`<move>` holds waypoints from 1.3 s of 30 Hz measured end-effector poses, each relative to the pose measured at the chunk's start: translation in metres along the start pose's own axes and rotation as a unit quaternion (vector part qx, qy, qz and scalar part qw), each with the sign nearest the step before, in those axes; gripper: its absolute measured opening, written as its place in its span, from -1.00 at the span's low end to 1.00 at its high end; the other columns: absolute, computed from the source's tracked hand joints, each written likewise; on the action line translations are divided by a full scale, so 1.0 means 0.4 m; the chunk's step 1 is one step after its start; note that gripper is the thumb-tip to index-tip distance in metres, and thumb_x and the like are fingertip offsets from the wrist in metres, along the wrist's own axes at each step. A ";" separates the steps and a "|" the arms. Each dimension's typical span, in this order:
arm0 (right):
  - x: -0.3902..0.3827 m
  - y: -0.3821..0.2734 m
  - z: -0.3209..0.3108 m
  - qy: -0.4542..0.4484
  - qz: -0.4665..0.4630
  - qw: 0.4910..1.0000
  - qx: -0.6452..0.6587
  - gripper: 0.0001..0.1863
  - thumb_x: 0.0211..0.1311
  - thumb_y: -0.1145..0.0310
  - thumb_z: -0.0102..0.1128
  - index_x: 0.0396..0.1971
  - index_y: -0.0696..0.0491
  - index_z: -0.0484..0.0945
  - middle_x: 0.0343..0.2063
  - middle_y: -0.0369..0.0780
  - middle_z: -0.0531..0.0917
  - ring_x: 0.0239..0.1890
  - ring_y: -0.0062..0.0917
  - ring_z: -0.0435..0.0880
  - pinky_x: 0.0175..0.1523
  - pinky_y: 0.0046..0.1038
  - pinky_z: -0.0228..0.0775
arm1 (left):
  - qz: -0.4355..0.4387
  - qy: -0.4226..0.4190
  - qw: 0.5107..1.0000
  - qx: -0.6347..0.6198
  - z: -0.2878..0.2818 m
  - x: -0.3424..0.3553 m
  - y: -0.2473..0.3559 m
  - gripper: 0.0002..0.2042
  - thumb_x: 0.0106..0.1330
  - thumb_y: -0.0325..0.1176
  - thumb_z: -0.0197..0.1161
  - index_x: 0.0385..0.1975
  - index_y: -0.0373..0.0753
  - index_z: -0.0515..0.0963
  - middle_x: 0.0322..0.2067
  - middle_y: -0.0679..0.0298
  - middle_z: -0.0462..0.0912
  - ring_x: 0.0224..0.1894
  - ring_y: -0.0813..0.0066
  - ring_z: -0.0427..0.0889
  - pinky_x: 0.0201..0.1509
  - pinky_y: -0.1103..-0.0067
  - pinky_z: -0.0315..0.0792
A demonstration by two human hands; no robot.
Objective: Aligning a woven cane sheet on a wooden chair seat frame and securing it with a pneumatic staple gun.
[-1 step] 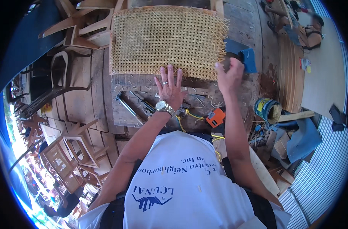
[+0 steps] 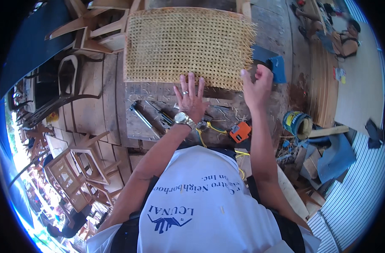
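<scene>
A woven cane webbing panel lies flat on the work table, with loose strand ends sticking out along its right side. My left hand is open, its spread fingertips resting on the panel's near edge. By the lower right corner is my right hand, its fingers curled and its thumb beside the frayed ends. Whatever those curled fingers hold, if anything, is too small to make out. Pliers with yellow handles and an orange tool lie on the table close to me.
Long metal tools and cane scraps lie along the table's near side. Beyond my right hand is a blue piece. A bucket stands at the right. Wooden chair frames are at the left, and another person sits far right.
The whole view has shifted slightly, moving things a little to the right. My left hand stays on the panel's edge; my right hand stays by the frayed corner.
</scene>
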State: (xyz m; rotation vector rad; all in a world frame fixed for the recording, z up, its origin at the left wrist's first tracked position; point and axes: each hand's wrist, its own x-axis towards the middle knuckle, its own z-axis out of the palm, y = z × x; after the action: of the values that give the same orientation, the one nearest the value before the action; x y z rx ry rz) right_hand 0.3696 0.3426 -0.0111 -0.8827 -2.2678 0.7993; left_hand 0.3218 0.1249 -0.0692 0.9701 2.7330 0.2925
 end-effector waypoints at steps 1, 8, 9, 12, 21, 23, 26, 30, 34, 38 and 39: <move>0.005 -0.078 -0.037 -0.054 0.070 0.989 0.120 -0.56 0.20 0.30 0.48 -0.02 0.18 0.51 -0.30 -0.16 0.61 -0.31 -0.37 0.62 -0.08 -0.37 0.51 | 0.005 0.016 1.000 -0.006 0.015 0.000 -0.001 0.11 0.04 0.05 0.53 0.57 -0.03 -0.04 0.58 -0.05 -0.26 0.59 -0.31 -0.30 0.45 -0.33 -0.13; -0.036 -0.491 -0.309 -0.449 0.076 0.688 0.564 -0.85 0.17 0.46 0.37 -0.32 0.24 0.68 -0.44 -0.17 0.68 -0.39 -0.51 0.63 -0.26 -0.46 0.44 | 0.006 -0.012 1.000 -0.024 0.018 0.000 0.006 0.15 0.02 0.07 0.54 0.57 -0.09 -0.07 0.57 -0.10 -0.29 0.58 -0.34 -0.30 0.46 -0.31 -0.12; -0.042 -0.505 -0.326 -0.501 0.095 0.613 0.603 -0.83 0.16 0.45 0.38 -0.32 0.25 0.70 -0.43 -0.15 0.68 -0.39 -0.45 0.64 -0.27 -0.41 0.44 | 0.007 -0.015 1.000 -0.020 0.012 -0.001 0.010 0.14 0.03 0.07 0.54 0.57 -0.09 -0.06 0.57 -0.09 -0.29 0.58 -0.34 -0.30 0.46 -0.31 -0.11; -0.037 -0.529 -0.335 -0.598 0.005 0.446 0.666 -0.73 0.21 0.52 0.34 -0.11 0.30 0.68 -0.39 -0.14 0.68 -0.44 -0.40 0.61 -0.30 -0.38 0.40 | 0.003 -0.024 0.999 -0.027 0.000 -0.003 0.013 0.12 0.05 0.04 0.54 0.57 -0.07 -0.04 0.57 -0.09 -0.30 0.58 -0.34 -0.32 0.47 -0.29 -0.07; 0.012 -0.607 -0.371 -0.623 -0.015 0.441 0.645 -0.85 0.14 0.51 0.46 -0.31 0.16 0.66 -0.54 -0.21 0.55 -0.56 -0.38 0.54 -0.49 -0.38 0.27 | -0.007 -0.019 0.999 -0.032 -0.011 -0.004 0.008 0.09 0.07 0.02 0.54 0.56 -0.05 -0.01 0.58 -0.05 -0.29 0.59 -0.29 -0.31 0.47 -0.25 -0.02; -0.048 -0.547 -0.350 -0.613 -0.034 0.396 0.683 -0.79 0.25 0.55 0.31 -0.13 0.25 0.67 -0.38 -0.17 0.66 -0.45 -0.44 0.58 -0.34 -0.39 0.34 | -0.001 -0.024 0.998 -0.057 -0.021 0.000 0.007 0.07 0.08 0.01 0.54 0.56 -0.05 0.01 0.58 -0.05 -0.27 0.59 -0.29 -0.30 0.47 -0.24 0.00; -0.081 -0.494 -0.319 -0.510 0.025 0.684 0.522 -0.81 0.28 0.54 0.27 -0.14 0.25 0.63 -0.39 -0.17 0.66 -0.43 -0.45 0.59 -0.30 -0.44 0.37 | 0.013 -0.023 0.997 -0.078 -0.047 -0.001 0.002 -0.02 0.14 -0.05 0.50 0.54 -0.08 0.06 0.57 -0.06 -0.23 0.58 -0.30 -0.25 0.47 -0.19 0.06; -0.130 -0.324 -0.071 -0.276 -0.078 0.950 0.126 -0.62 0.27 0.58 0.15 0.10 0.18 0.49 -0.08 -0.06 0.61 -0.02 -0.19 0.66 0.02 -0.29 0.55 | 0.035 0.035 0.995 -0.082 -0.023 0.001 -0.012 -0.16 0.28 -0.10 0.31 0.53 -0.16 0.07 0.54 -0.14 -0.09 0.57 -0.34 -0.17 0.48 -0.10 0.11; -0.210 -0.153 0.062 -0.256 -0.082 0.963 -0.014 -0.36 0.31 0.51 0.09 0.39 0.14 0.22 0.27 0.04 0.38 0.34 -0.06 0.37 0.42 -0.09 0.22 | 0.042 0.070 0.981 -0.173 -0.016 0.005 -0.036 -0.04 0.15 -0.17 0.44 0.47 -0.41 0.02 0.50 -0.15 0.06 0.55 -0.28 -0.06 0.58 0.09 0.05; -0.265 -0.119 0.109 -0.251 -0.136 0.949 -0.133 -0.29 0.27 0.43 0.14 0.43 0.14 0.21 0.36 -0.06 0.32 0.47 -0.14 0.23 0.51 0.03 0.01 | 0.062 -0.002 0.992 -0.105 -0.057 0.004 -0.059 -0.12 0.15 -0.31 0.36 0.48 -0.35 0.07 0.55 -0.04 -0.03 0.58 -0.17 -0.09 0.45 0.13 0.30; -0.273 -0.121 0.116 -0.245 -0.148 0.940 -0.184 -0.28 0.25 0.40 0.16 0.43 0.13 0.23 0.37 -0.10 0.32 0.48 -0.17 0.23 0.51 0.06 0.00 | 0.058 -0.035 0.995 -0.074 -0.064 0.000 -0.060 -0.21 0.22 -0.37 0.23 0.49 -0.32 0.08 0.56 0.00 -0.06 0.59 -0.13 -0.11 0.34 0.16 0.47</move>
State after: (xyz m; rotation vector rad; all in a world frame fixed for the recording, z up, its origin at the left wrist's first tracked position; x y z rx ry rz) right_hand 0.3866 0.2188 -0.0391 -0.5026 -2.9689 0.5015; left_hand 0.3005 0.1038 -0.0509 1.0786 2.5558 0.4645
